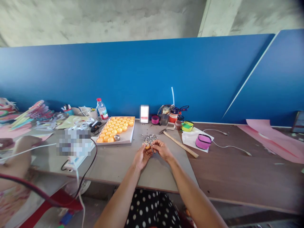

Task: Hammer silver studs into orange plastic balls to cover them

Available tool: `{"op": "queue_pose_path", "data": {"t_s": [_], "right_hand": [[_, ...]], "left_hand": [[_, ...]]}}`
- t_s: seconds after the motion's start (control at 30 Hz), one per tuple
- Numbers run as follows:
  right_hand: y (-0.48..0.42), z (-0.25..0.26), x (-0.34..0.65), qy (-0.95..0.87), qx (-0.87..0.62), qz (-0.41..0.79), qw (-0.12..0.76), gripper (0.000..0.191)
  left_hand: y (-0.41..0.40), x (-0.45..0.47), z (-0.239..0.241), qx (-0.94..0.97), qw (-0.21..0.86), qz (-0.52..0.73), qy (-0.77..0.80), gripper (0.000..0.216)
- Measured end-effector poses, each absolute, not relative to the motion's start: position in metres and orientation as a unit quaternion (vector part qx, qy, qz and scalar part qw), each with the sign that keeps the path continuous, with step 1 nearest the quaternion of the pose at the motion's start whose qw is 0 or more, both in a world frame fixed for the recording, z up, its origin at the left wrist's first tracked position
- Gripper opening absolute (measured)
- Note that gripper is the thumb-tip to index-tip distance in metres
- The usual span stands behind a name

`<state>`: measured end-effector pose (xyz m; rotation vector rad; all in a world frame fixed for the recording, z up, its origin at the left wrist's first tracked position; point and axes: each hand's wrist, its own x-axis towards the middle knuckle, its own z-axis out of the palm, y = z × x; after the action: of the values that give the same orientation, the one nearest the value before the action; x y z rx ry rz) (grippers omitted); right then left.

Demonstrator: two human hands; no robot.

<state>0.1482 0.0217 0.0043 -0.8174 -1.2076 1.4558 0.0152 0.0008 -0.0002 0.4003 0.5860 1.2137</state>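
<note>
My left hand (pixel 142 159) is closed around an orange ball (pixel 147 147) with shiny silver bits on it, low over the grey tabletop. Touching it from the other side, my right hand (pixel 163 151) has its fingertips pinched together; what they hold is too small to make out. Just beyond my fingers lies a loose heap of small silver pieces (pixel 150 137). To the left, a shallow white box (pixel 129 136) holds rows of orange balls (pixel 115 125) and one silver-covered ball (pixel 117 137). A wooden-handled hammer (pixel 181 144) lies right of the heap.
Beyond the heap are a small purple pouch (pixel 155 119), jars and a yellow-green pouch (pixel 187 126). A larger purple pouch (pixel 203 141) rests on white paper, near a white cable (pixel 234 146). Left are a bottle (pixel 102 110), a power strip (pixel 78 160) and another person's arm (pixel 20 155).
</note>
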Motion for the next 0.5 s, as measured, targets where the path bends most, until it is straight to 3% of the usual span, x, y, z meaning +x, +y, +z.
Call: {"op": "queue_pose_path", "data": {"t_s": [0.5], "right_hand": [[0.0211, 0.005, 0.1451, -0.573, -0.386, 0.548, 0.471, 0.018]], "left_hand": [[-0.0016, 0.0171, 0.0023, 0.214, 0.758, 0.557, 0.263, 0.023]]}}
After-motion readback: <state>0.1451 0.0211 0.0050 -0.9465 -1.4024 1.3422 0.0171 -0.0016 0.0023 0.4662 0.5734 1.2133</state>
